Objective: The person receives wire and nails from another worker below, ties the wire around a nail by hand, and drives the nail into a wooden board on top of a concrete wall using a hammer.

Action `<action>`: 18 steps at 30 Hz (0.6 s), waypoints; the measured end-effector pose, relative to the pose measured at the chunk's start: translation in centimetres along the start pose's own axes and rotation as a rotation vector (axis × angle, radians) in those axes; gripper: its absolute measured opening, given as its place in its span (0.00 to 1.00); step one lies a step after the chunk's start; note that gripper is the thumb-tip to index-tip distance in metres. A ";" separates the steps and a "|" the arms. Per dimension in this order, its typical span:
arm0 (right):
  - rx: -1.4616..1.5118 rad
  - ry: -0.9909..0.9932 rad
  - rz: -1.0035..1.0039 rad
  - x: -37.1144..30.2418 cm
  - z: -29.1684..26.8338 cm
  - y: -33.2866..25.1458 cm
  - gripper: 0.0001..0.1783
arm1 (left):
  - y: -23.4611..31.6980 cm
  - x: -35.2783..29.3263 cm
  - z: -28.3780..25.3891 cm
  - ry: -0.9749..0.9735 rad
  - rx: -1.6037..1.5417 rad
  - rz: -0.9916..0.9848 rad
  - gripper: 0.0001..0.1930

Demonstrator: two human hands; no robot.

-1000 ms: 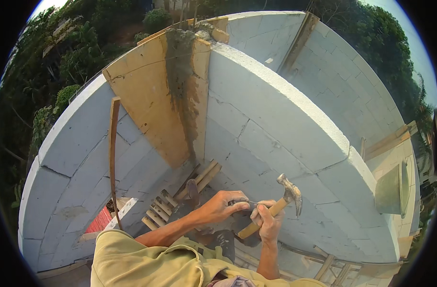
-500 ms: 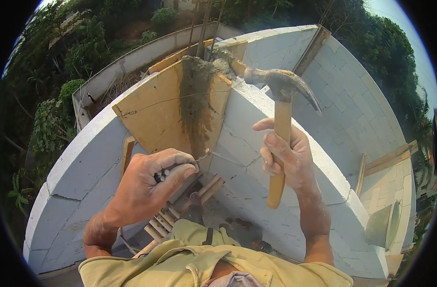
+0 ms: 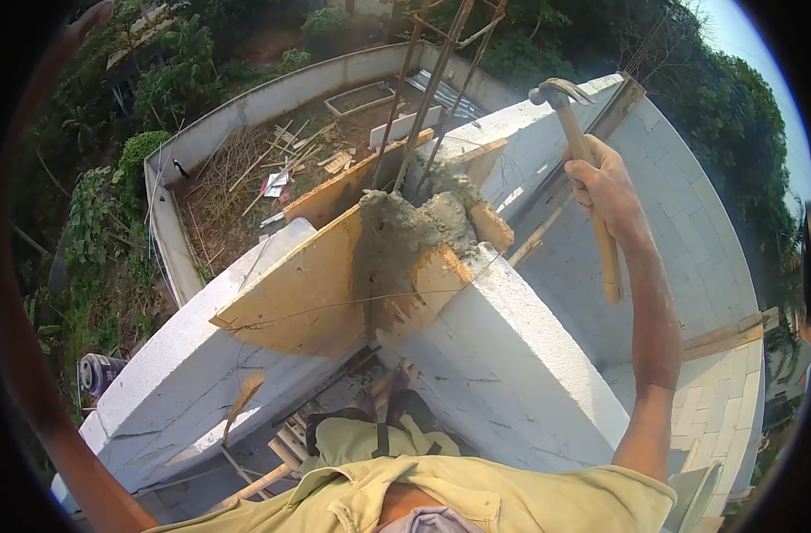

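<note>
Far upper left: left hand (image 3: 90,16), blurred and dim at the fisheye rim; cannot tell whether its fingers are spread or pinching anything. Below it, left edge: small pail (image 3: 101,373) by the white block wall. Centre: yellow form panel (image 3: 290,289) against rough grey concrete (image 3: 414,222), rebar (image 3: 436,84) standing out of the top. Upper right: hammer (image 3: 574,133) in the right hand (image 3: 609,191), fingers wrapped round the wooden handle. Head sits above and slightly left of the fingers, butt below and right; long axis steep, leaning upper left to lower right. Concrete lies left of and a bit below the hammer, well apart; right hand is nearer to it than left.
</note>
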State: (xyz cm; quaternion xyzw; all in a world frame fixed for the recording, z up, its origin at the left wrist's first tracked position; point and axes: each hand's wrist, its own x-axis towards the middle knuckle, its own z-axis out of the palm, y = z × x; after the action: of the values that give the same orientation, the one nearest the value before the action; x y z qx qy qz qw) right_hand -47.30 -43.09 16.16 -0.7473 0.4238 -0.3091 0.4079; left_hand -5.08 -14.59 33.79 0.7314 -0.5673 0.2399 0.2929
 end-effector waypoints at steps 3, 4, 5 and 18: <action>-0.060 -0.022 0.009 6.8 0.5 0.3 0.08 | 0.3 3.5 9.7 -0.018 -0.099 0.025 0.10; -0.090 -0.044 -0.014 8.9 0.8 0.0 0.09 | -0.2 4.5 13.6 -0.044 -0.139 0.010 0.09; -0.102 -0.080 -0.062 10.9 2.4 -0.8 0.10 | -2.0 5.9 16.5 -0.094 -0.037 0.086 0.13; -0.163 -0.718 -0.400 29.7 19.0 -0.9 0.15 | -0.3 3.4 42.4 -0.216 -0.456 -0.005 0.15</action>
State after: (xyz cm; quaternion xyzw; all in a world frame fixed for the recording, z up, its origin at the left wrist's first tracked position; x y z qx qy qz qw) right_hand -18.20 -62.53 11.33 -0.9050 0.1245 -0.0677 0.4011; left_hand -3.21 -46.57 5.76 0.6691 -0.6329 0.0254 0.3887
